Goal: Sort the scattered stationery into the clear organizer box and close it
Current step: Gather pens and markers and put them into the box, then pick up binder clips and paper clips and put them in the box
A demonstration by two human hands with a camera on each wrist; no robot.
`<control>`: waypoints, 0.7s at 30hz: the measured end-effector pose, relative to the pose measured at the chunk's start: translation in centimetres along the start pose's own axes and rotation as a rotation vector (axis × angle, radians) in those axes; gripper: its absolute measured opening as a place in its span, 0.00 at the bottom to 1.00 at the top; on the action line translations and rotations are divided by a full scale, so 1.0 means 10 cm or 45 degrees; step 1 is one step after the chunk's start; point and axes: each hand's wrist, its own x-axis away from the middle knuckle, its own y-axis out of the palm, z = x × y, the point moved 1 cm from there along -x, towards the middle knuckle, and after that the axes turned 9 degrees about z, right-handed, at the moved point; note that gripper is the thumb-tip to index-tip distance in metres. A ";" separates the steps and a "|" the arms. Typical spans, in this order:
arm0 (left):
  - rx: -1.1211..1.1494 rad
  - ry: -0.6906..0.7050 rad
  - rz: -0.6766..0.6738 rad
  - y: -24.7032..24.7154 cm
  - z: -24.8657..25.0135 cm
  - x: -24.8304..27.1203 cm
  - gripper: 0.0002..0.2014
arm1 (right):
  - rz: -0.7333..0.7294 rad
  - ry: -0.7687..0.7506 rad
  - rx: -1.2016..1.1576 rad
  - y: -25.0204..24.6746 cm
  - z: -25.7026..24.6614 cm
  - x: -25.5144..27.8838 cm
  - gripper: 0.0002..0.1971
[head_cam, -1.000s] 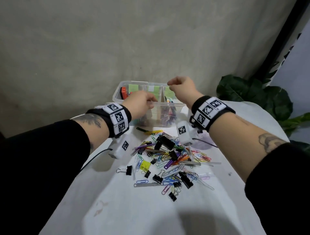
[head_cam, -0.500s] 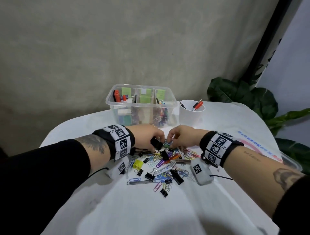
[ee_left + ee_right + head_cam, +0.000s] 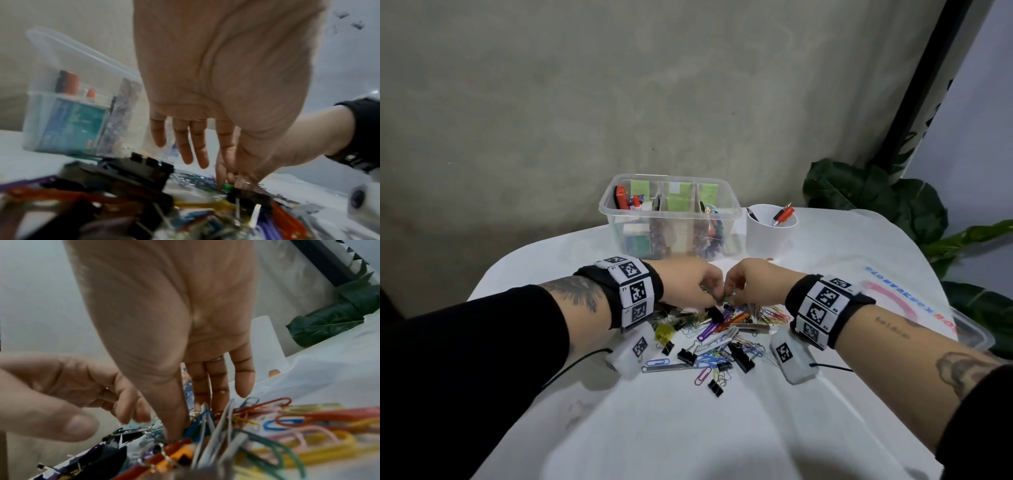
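The clear organizer box [image 3: 732, 205] stands open at the back of the table, its compartments holding stationery. In front of it lies a pile of coloured paper clips and black binder clips [image 3: 722, 339]. Both hands meet at the pile's far edge. My right hand [image 3: 731, 294] pinches a small green clip [image 3: 727, 301] with thumb and forefinger, its other fingers straight, as the right wrist view [image 3: 176, 418] shows. My left hand [image 3: 709, 295] hangs over the pile with its thumb apart, its forefinger [image 3: 223, 170] touching the clips beside the green clip [image 3: 227, 187].
A white cup [image 3: 770, 240] with pens stands right of the box. The clear lid [image 3: 974, 334] lies at the table's right edge, by printed lettering on the cloth. A leafy plant [image 3: 876, 198] stands behind on the right. White cloth [image 3: 688, 428] covers the near table.
Both hands came down from the box to the pile and drew together. The black binder clip the left hand gripped half a second ago no longer shows in it.
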 end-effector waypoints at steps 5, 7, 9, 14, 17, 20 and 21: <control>-0.024 0.070 -0.191 0.15 0.13 -0.05 0.15 | -0.018 -0.005 0.208 0.01 0.05 0.02 0.05; -0.107 0.044 -0.157 0.16 0.10 -0.05 0.13 | -0.046 -0.034 0.258 0.01 0.08 0.04 0.08; -0.237 0.021 -0.098 0.14 0.09 -0.02 0.10 | -0.066 -0.027 0.126 0.00 0.12 0.06 0.07; -0.382 -0.080 -0.029 0.05 0.06 0.05 0.06 | 0.174 0.053 -0.384 -0.06 0.14 0.14 0.02; -0.387 -0.125 0.032 0.03 0.05 0.03 0.08 | 0.246 0.057 -0.619 -0.10 0.08 0.19 0.08; -0.359 -0.132 0.101 0.01 0.03 0.02 0.07 | 0.097 -0.056 -0.437 -0.11 0.02 0.24 0.08; -0.336 -0.127 0.143 0.00 0.01 0.02 0.06 | 0.029 -0.113 -0.310 -0.09 0.00 0.26 0.06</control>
